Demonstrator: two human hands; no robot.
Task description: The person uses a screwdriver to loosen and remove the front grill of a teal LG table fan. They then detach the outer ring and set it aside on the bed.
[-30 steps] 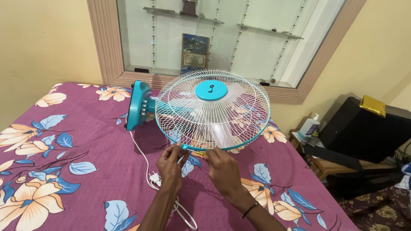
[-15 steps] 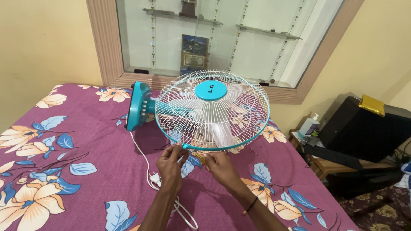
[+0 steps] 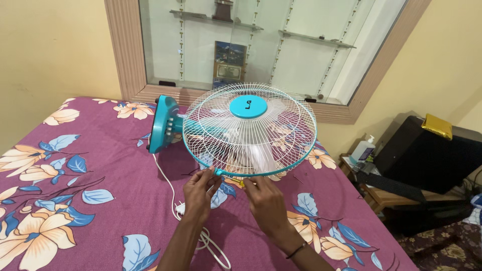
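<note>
A table fan lies on a purple flowered bedsheet (image 3: 90, 221), its white wire guard (image 3: 281, 125) with a teal rim and teal centre cap (image 3: 248, 106) tilted toward me. The teal base (image 3: 163, 123) stands behind it at the left. My left hand (image 3: 198, 193) pinches the teal clip on the guard's lower rim. Just to its right, my right hand (image 3: 266, 200) is closed on a small yellow tool (image 3: 242, 183) held against the same rim; most of the tool is hidden. The fan's white cord (image 3: 165, 183) and plug (image 3: 179, 207) lie by my left wrist.
A wood-framed glass wall niche (image 3: 125, 55) with shelves stands behind the bed. Off the bed's right edge are a low wooden table with a white pump bottle (image 3: 362, 148), a black case (image 3: 427, 150) and a gold box (image 3: 438, 125) on top of it.
My right hand has shifted slightly up toward the rim, bringing the yellow tool closer to the guard. The left hand and the fan stay where they were.
</note>
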